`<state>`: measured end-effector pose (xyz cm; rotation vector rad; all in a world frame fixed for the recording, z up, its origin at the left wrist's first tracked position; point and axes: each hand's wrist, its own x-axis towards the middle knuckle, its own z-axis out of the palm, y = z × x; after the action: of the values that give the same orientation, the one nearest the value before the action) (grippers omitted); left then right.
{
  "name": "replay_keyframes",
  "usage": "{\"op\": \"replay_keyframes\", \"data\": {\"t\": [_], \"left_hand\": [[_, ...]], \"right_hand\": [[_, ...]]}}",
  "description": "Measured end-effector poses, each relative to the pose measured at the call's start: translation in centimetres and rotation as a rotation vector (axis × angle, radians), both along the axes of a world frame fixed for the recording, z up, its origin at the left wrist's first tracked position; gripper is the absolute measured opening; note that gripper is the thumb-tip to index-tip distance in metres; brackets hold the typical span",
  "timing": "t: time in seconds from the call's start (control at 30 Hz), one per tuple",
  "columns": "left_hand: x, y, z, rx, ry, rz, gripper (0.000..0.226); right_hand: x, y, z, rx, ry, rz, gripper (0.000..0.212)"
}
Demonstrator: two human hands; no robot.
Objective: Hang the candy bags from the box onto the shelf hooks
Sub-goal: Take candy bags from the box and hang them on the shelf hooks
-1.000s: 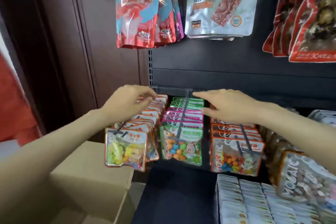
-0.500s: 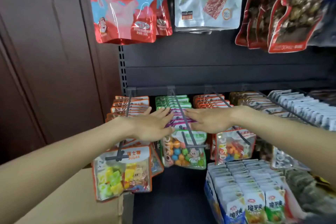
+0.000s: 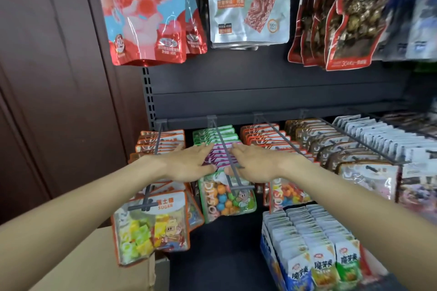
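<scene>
The candy bags (image 3: 221,157) hang in a packed row on the middle hook (image 3: 224,153). Left hand (image 3: 189,165) and right hand (image 3: 257,166) press on them from either side, fingers straight, gripping nothing. The box (image 3: 94,264) sits below the left forearm.

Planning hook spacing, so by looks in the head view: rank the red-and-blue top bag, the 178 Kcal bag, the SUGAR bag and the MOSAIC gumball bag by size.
1. Red-and-blue bag
2. 178 Kcal bag
3. SUGAR bag, though it hangs nearer the camera, so unsure
4. MOSAIC gumball bag
</scene>
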<state>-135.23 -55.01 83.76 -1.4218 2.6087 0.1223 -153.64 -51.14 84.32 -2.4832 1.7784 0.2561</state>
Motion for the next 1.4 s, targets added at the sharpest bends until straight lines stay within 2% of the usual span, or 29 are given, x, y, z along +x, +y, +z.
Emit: {"op": "replay_keyframes", "data": {"t": [0.13,0.27,0.4,0.47,0.63,0.9,1.03,1.17,1.27,1.4], "left_hand": [[-0.5,1.2,0.8,-0.020,-0.047,0.041,0.069],[-0.8,3.3,1.7,-0.090,-0.125,-0.020,0.067],[-1.3,5.1,0.7,-0.068,-0.234,-0.065,0.076],[-1.3,5.3,0.2,-0.070,-0.253,-0.063,0.081],[-1.1,5.4,-0.3,-0.076,-0.258,-0.066,0.085],[-1.2,5.5,-0.1,-0.092,-0.236,-0.085,0.077],[-0.7,5.6,0.7,-0.142,-0.161,-0.098,0.072],[-0.2,2.8,2.4,-0.231,-0.014,-0.035,0.060],[-0.9,-0.4,2.0,-0.255,-0.070,0.024,0.055],[-2.0,-3.5,0.5,-0.190,-0.135,0.075,0.059]], "right_hand": [[-0.8,0.4,-0.4,-0.052,-0.042,0.027,0.068],[-1.2,2.4,-1.0,-0.246,-0.176,0.079,0.064],[-0.4,3.0,-3.2,-0.288,-0.092,0.096,0.078],[0.0,2.6,-4.4,-0.281,-0.102,0.068,0.076],[0.0,3.1,-5.6,-0.310,-0.163,0.047,0.075],[-0.2,4.2,-5.5,-0.337,-0.227,0.056,0.072],[-1.0,5.2,-4.4,-0.371,-0.260,0.049,0.073],[-2.4,3.9,-1.2,-0.436,-0.209,-0.044,0.057],[-2.4,0.4,1.1,-0.348,-0.098,-0.115,0.043],[-0.7,-5.3,1.3,-0.259,-0.059,-0.093,0.042]]}}
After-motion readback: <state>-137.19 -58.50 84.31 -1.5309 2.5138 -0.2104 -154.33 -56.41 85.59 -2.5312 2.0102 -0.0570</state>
